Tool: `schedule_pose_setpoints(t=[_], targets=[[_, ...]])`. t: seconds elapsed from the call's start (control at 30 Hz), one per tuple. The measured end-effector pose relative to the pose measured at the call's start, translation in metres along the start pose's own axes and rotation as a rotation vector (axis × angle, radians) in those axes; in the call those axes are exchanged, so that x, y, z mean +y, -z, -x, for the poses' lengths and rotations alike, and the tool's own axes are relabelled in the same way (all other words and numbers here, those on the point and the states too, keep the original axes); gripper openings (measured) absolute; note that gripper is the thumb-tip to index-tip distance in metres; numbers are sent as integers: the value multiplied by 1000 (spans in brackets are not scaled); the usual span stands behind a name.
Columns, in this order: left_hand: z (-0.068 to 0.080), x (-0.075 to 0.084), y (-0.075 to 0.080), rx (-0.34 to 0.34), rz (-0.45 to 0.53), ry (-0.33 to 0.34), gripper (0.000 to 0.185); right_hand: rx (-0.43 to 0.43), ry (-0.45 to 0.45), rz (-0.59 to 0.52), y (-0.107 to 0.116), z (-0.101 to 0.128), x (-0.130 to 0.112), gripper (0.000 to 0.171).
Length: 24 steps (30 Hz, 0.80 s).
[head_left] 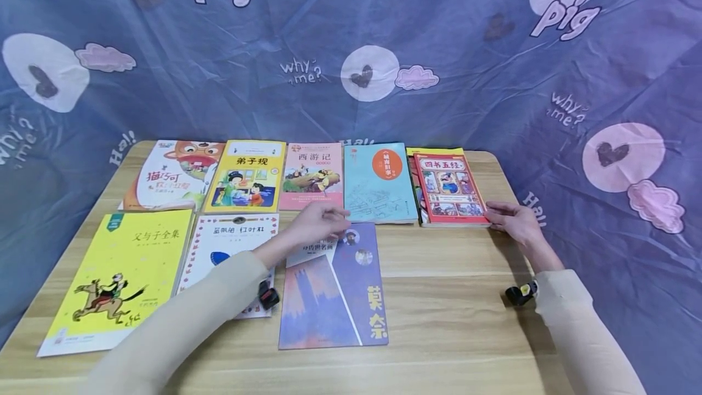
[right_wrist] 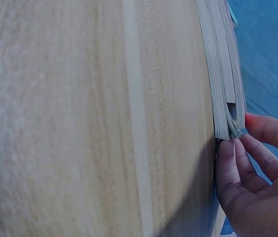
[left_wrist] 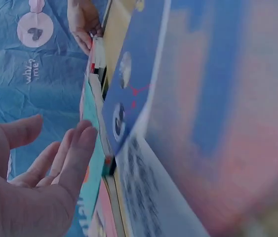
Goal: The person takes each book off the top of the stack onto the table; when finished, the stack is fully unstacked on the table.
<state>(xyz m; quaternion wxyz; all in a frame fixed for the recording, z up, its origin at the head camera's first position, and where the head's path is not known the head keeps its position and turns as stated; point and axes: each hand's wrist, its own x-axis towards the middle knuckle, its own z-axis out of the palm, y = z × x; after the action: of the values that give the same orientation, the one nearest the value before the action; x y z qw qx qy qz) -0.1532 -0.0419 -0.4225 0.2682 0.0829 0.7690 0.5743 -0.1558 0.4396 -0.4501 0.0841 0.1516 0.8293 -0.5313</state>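
A creased blue cloth (head_left: pixel 466 96) printed with pale circles, pink clouds and the word "pig" hangs behind a pale wooden worktop (head_left: pixel 455 297) with straight plank seams and rounded far corners. Flat, glossy paperback books lie on it in two rows. At the far right a thick red-covered book (head_left: pixel 451 188) sits on top of a yellow one, their stacked page edges showing as fine pale layers in the right wrist view. The right hand (head_left: pixel 514 222) rests at the near right corner of this stack, its fingertips (right_wrist: pixel 237 148) curled against the page edges and touching them. The left hand (head_left: pixel 320 222) hovers, fingers relaxed and slightly spread, holding nothing, over the top of a purple book (head_left: pixel 334 291) in the near row, just beside a teal book (head_left: pixel 378 183) in the far row. Both arms wear soft beige sleeves.
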Motion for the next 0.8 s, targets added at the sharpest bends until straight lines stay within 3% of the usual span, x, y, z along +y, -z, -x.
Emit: schedule_pose_setpoints(t=[0.17, 0.47, 0.63, 0.8], targets=[[-39, 18, -30, -29, 127, 0, 43, 10, 8, 9, 0, 0, 0, 65], [-103, 29, -78, -31, 262, 20, 42, 30, 24, 48, -4, 1, -3, 63], [-124, 33, -94, -20, 334, 48, 41, 33, 20, 69, -4, -2, -4, 63], [-133, 37, -102, -4, 377, 73, 45, 45, 23, 97, -5, -4, -4, 61]])
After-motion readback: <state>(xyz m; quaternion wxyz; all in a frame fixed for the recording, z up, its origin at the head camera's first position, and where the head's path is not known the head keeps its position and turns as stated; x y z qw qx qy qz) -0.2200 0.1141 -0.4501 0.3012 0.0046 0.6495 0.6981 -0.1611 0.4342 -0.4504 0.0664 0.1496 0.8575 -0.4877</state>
